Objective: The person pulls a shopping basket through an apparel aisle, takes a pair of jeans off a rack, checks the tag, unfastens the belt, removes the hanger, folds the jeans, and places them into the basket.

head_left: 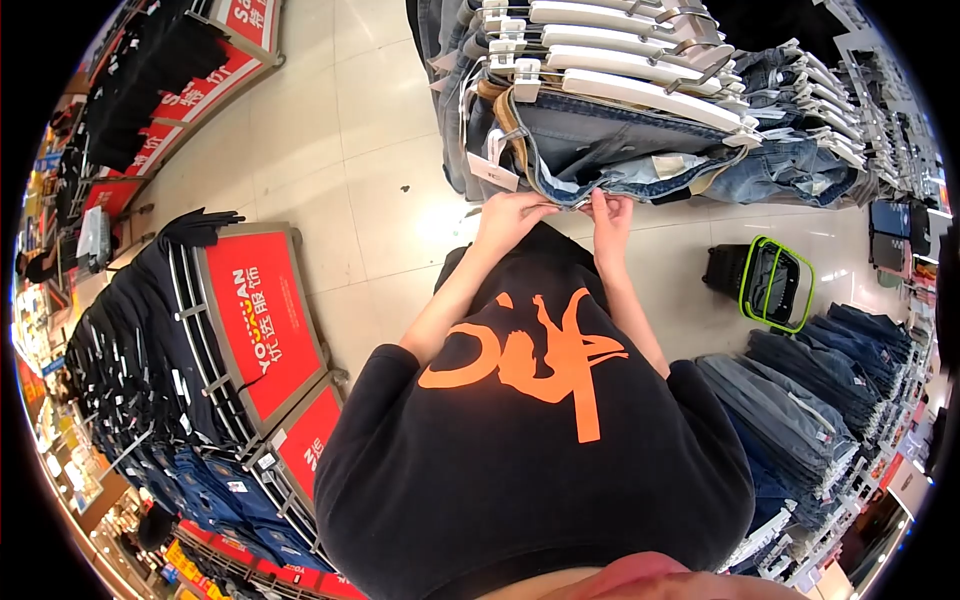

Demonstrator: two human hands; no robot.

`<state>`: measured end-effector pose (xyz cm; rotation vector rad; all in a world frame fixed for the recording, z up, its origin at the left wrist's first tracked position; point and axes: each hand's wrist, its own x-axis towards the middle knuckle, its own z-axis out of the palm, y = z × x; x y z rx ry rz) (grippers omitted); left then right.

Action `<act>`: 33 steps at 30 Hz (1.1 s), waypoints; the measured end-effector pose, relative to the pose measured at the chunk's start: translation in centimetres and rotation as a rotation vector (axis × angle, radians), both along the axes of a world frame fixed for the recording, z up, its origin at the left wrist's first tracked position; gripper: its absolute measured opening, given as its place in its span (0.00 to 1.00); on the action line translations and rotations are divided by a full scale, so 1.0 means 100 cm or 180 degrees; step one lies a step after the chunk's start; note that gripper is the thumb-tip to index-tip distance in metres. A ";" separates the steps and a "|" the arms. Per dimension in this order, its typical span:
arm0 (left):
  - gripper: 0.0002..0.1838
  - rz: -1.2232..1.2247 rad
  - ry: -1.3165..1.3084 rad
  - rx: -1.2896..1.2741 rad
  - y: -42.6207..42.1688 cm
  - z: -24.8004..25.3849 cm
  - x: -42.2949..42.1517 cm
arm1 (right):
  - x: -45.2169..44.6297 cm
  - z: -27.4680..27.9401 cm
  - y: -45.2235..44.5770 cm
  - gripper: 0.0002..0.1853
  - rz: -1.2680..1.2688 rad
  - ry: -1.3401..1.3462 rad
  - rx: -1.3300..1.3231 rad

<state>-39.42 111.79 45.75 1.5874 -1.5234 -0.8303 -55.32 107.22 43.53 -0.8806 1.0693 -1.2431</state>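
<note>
Both hands are at the waistband of a pair of blue jeans point(620, 135) that hangs from a white hanger point(650, 98) on the rack ahead. My left hand point(512, 218) pinches the front edge of the waistband, its fingers pressed together. Just to its right, my right hand point(608, 215) grips the same edge with thumb and fingers closed. The waistband stands open, showing the inside of the jeans. A white paper tag point(492, 172) hangs at their left side, above my left hand.
More jeans on white hangers point(800, 100) extend right. A black basket with a green rim point(777, 285) stands on the floor at right. Folded jeans point(790, 410) lie lower right. Racks of dark clothes with a red sign point(262, 320) line the left.
</note>
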 end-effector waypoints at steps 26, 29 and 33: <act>0.12 0.0018 0.3988 0.0588 0.019 -0.020 0.000 | 0.018 0.042 0.014 0.10 0.0435 0.0192 0.0037; 0.13 0.0130 0.3876 0.0718 0.021 -0.015 -0.004 | 0.018 0.046 0.020 0.06 0.0274 0.0849 -0.0447; 0.13 0.0098 0.3705 0.0731 0.020 -0.016 -0.004 | 0.016 0.066 0.019 0.13 0.0618 0.2436 -0.1566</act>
